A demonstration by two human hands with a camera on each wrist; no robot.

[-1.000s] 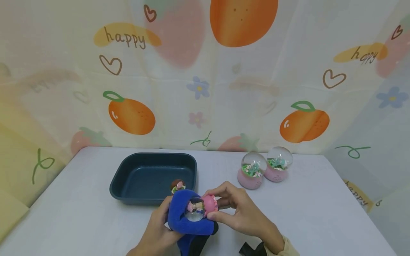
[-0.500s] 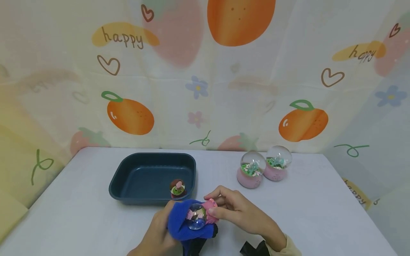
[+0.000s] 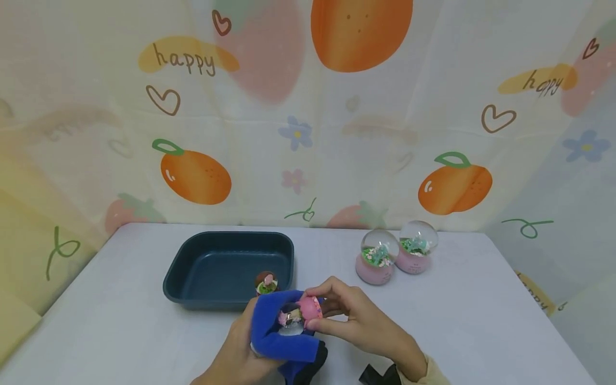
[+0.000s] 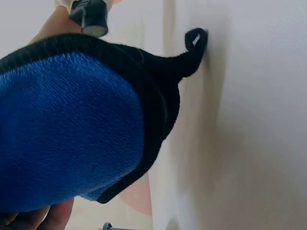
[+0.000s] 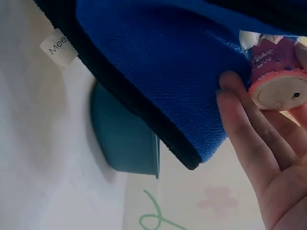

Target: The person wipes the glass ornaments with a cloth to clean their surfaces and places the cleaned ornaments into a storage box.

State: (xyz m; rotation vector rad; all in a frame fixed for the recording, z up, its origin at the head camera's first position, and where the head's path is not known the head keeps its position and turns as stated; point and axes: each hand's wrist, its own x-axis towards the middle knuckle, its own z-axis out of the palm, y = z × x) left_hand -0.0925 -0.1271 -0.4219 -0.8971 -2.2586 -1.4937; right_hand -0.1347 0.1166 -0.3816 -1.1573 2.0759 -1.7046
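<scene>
In the head view my left hand (image 3: 236, 342) grips a blue cloth (image 3: 284, 350) with black edging, folded round a small snow globe. The globe lies on its side, its clear dome (image 3: 290, 321) inside the cloth. My right hand (image 3: 358, 315) pinches its pink base (image 3: 310, 309) between thumb and fingers. From the right wrist view, the base's pale round underside (image 5: 278, 93) shows, and two fingertips touch the cloth. The cloth (image 4: 72, 124) fills much of the left wrist view, hiding most of the left hand; a black loop (image 4: 195, 40) sticks out from its edge.
A dark teal rectangular tray (image 3: 226, 302) stands just beyond the hands, with a small brown-and-green globe (image 3: 266, 282) in its near right corner. Two larger snow globes with pink bases, one nearer (image 3: 374, 269) and one behind (image 3: 415, 262), stand at the back right. A patterned curtain hangs behind the table.
The pink base has been turned back and forth in the cloth by my right hand. Both hands dipped, then rose slightly, again covering the lower part of the globe in the tray.
</scene>
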